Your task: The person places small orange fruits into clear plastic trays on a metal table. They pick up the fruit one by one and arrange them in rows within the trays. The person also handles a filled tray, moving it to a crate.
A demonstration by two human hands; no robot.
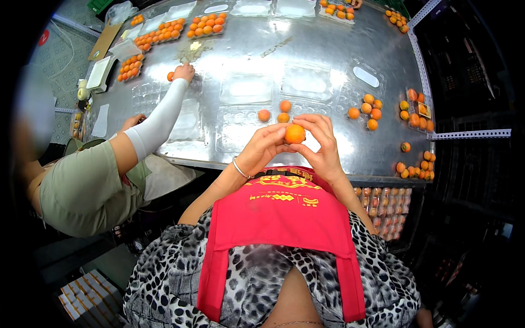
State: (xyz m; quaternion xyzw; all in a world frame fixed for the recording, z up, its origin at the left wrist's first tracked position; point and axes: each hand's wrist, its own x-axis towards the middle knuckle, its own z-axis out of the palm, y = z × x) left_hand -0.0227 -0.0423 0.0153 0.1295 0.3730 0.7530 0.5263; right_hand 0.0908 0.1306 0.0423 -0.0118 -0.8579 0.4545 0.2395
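Just over the table's near edge, a round orange fruit [295, 134] is held up between the fingers of both hands. My left hand [260, 147], with a bangle at its wrist, grips the fruit from the left. From the right, my right hand [322, 143] closes on it with thumb and fingers. Beyond my hands, three fruits lie near one another, one of them an orange fruit [264, 115] at the left. They are at a clear plastic tray [232, 131], partly hidden behind my hands.
Clear trays with white pads [246, 87] cover the metal table [322, 44]. Loose fruits [367, 108] cluster at right, by a filled pack [420, 112]. At left, a co-worker's sleeved arm [158, 117] reaches to a fruit [170, 76]. Filled trays [206, 24] stand far left.
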